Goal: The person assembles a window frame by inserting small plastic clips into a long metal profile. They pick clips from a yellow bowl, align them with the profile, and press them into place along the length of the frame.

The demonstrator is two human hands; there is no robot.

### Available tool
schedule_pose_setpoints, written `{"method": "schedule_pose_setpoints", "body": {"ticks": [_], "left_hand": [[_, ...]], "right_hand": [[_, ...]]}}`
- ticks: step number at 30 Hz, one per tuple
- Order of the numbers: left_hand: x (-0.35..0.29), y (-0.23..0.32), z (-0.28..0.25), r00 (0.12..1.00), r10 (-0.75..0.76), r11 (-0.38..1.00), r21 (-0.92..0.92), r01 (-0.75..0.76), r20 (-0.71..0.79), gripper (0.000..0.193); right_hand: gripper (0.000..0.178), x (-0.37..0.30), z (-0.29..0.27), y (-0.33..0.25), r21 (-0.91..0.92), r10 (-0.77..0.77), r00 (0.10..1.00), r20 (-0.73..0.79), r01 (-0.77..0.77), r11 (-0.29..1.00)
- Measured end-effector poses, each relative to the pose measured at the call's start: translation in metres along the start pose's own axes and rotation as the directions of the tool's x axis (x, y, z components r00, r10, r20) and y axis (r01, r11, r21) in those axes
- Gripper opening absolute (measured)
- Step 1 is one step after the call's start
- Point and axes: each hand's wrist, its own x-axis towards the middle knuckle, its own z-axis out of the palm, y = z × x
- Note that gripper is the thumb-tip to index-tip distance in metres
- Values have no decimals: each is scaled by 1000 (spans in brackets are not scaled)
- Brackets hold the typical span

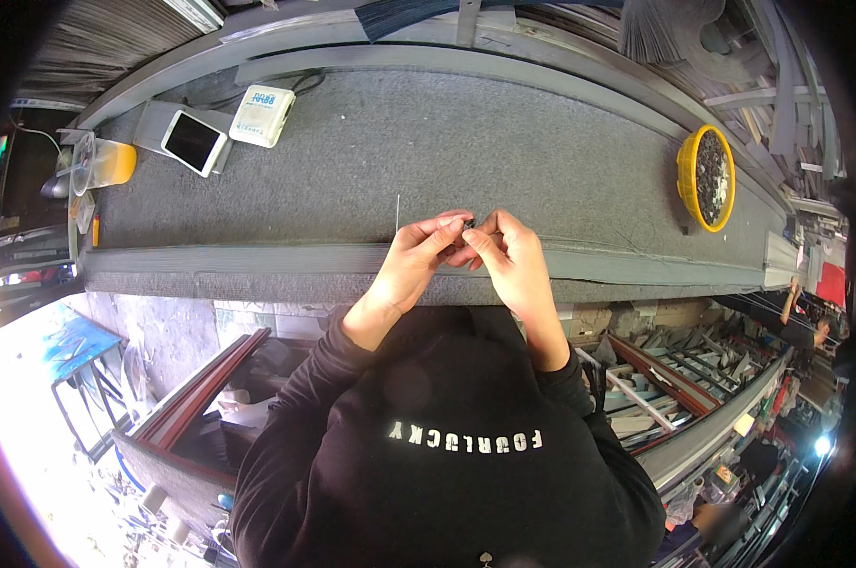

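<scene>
A small dark piece [469,224] is pinched between the fingertips of both hands, just over the near edge of the carpeted bench. It is too small and too covered to tell its kind. My left hand [415,254] is closed, thumb and forefinger meeting at the piece. From the other side my right hand [506,254] closes on it too, with thumb and forefinger bent. A thin pale rod [398,214] lies on the grey carpeted bench top [371,142], beside the left hand. At the bench's right end stands a yellow basket [682,175] holding many small dark and silvery parts.
On the bench's left lie a white phone [193,144], a white box [262,115] with a cable, and a clear cup [113,163] of orange drink. Metal profiles [665,379] fill racks behind me. A blue-topped table [75,343] stands lower left; another person [802,327] is far right.
</scene>
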Motion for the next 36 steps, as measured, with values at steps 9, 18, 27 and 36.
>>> {"method": "schedule_pose_setpoints", "body": {"ticks": [9, 18, 27, 36], "left_hand": [[-13, 18, 5, 917, 398, 650, 712, -265, -21, 9], [-41, 21, -25, 824, 566, 414, 858, -304, 19, 8], [-104, 2, -44, 909, 143, 471, 835, 285, -391, 18], [-102, -28, -49, 910, 215, 471, 854, 221, -354, 15]], "right_hand": [[20, 0, -3, 14, 73, 25, 990, 142, -36, 997], [19, -2, 21, 45, 363, 56, 926, 373, -200, 910], [13, -27, 41, 70, -252, -1, 921, 390, 107, 962], [13, -31, 56, 93, -253, -308, 852, 422, 437, 863]]}}
